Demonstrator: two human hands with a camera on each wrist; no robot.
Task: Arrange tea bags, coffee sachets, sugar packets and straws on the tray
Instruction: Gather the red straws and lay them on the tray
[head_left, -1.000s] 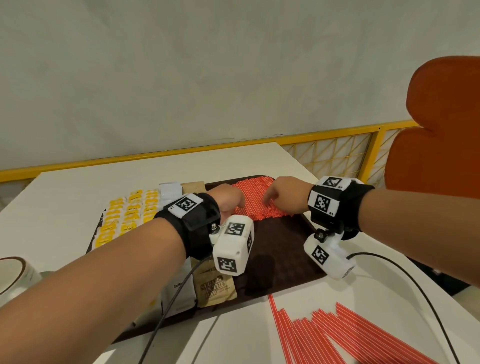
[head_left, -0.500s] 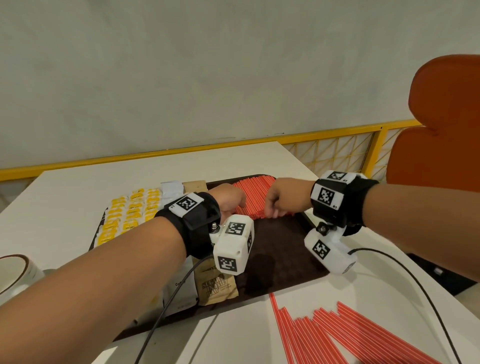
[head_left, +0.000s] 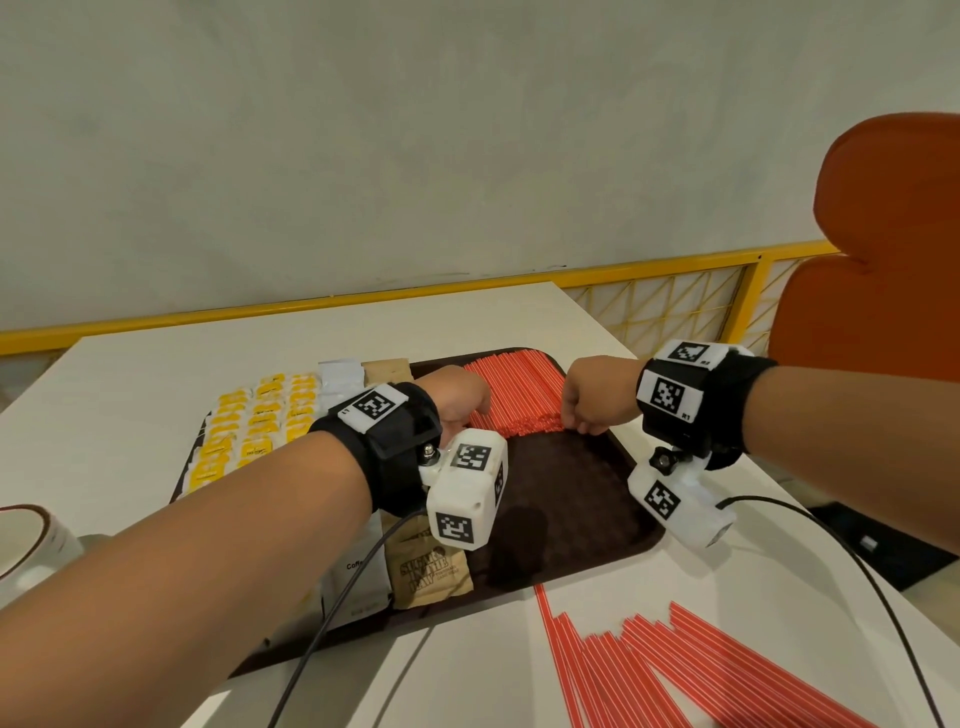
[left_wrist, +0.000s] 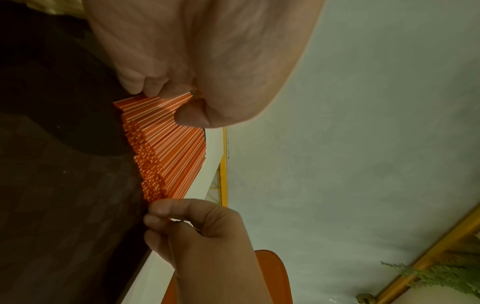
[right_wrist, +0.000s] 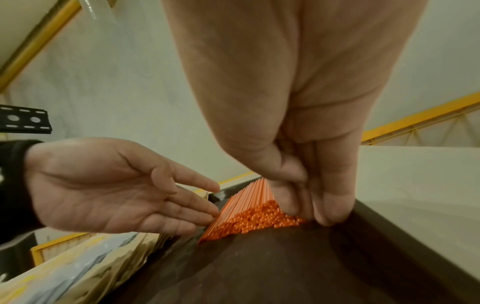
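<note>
Squaring the bundle of thin orange-red plastic straws at the far right corner of the dark brown rectangular tray, both hands flank it. Straws run lengthwise from near edge to far edge. The left hand, fingers straight and relaxed, touches the bundle's left side; the right hand, fingers curled, presses against its near-right ends, holding nothing I can make out.

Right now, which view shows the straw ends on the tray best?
Right wrist: the straw ends face the lens. Left wrist shows them side-on; head shows them small, between the hands.
</note>
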